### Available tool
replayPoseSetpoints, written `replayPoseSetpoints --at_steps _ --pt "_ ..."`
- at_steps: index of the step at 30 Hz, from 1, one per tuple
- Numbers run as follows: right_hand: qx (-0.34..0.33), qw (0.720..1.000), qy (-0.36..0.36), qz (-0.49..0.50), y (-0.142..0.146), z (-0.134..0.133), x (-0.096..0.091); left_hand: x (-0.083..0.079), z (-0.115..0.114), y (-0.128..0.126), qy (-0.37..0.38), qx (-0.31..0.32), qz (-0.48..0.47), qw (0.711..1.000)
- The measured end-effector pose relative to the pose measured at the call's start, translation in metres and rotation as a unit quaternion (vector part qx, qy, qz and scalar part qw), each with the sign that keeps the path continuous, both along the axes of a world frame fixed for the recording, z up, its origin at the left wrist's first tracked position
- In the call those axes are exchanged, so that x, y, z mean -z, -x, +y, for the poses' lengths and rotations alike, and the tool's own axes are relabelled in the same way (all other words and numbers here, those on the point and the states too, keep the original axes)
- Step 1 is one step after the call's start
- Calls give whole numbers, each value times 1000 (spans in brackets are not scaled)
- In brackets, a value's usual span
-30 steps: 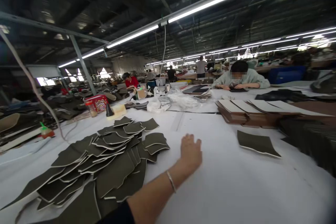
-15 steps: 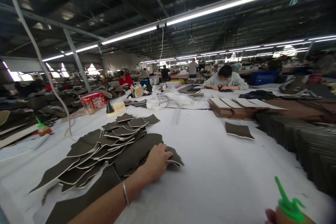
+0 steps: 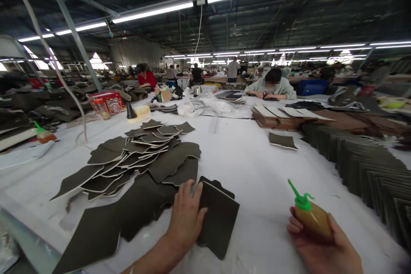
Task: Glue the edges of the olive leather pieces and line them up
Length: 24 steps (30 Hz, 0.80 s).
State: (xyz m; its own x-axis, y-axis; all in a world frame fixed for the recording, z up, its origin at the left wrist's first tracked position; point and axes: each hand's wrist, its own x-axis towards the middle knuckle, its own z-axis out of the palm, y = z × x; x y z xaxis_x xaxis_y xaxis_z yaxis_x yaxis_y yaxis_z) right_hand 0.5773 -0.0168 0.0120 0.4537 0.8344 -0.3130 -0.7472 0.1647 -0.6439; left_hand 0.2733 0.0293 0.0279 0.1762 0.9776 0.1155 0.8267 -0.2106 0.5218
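Left hand [image 3: 186,218] flat on dark piece [image 3: 218,218].

Red box [image 3: 107,102] and stacked brown sheets [image 3: 282,116].

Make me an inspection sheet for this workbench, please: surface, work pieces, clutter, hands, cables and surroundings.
Surface: white table, long, shared with others.
Work pieces: dark cut piece lies flat; pile of dark cut pieces overlaps beside it; lone piece farther off.
Clutter: brown stacks, plastic bags, red box, second bottle.
Hands: left hand presses on the dark cut piece; right hand holds an amber bottle with green nozzle.
Cables: grey hose and white cord hang from above.
Surroundings: person in pale top bent over the table; ceiling strip lights.
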Motion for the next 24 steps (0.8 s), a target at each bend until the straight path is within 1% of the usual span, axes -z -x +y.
replayPoseSetpoints --at_steps 1,3,4,5,8,9,11,13,14,16,17,19,21,22,24 --pt "2 1000 3 0 1 1 0 -1 -9 -1 -1 69 42 997" --pt "3 1000 10 -5 4 4 1 -5 -20 -2 51 203 88 974" --pt "2 1000 12 -6 5 5 1 -8 -24 -3 75 243 106 961" --pt "0 1000 13 -7 5 5 1 -10 -27 -4 88 259 124 954" --pt "-13 1000 3 -9 7 4 2 -17 -35 -5 84 257 157 950" --pt "-15 1000 -2 -13 7 3 2 -20 -38 -3 85 275 160 944" --pt "-15 1000 -2 -25 7 2 2 -27 -42 6 97 332 156 925" --pt "-12 999 10 -46 8 1 2 -34 -41 19 103 381 143 908" --pt "-12 998 17 -57 9 1 2 -37 -39 26 101 392 136 904" --pt "-18 997 22 -78 14 0 0 -39 -33 36 90 380 138 910" --pt "-20 996 20 -86 17 0 0 -38 -31 38 86 359 144 918" --pt "-28 995 18 -89 21 0 -1 -31 -32 32 81 293 148 941" --pt "-39 996 25 -77 24 0 0 -18 -38 17 87 229 134 960" --pt "-44 996 30 -69 24 0 1 -9 -41 9 90 207 127 966" --pt "-42 997 35 -58 23 0 2 7 -44 -8 79 191 126 970"
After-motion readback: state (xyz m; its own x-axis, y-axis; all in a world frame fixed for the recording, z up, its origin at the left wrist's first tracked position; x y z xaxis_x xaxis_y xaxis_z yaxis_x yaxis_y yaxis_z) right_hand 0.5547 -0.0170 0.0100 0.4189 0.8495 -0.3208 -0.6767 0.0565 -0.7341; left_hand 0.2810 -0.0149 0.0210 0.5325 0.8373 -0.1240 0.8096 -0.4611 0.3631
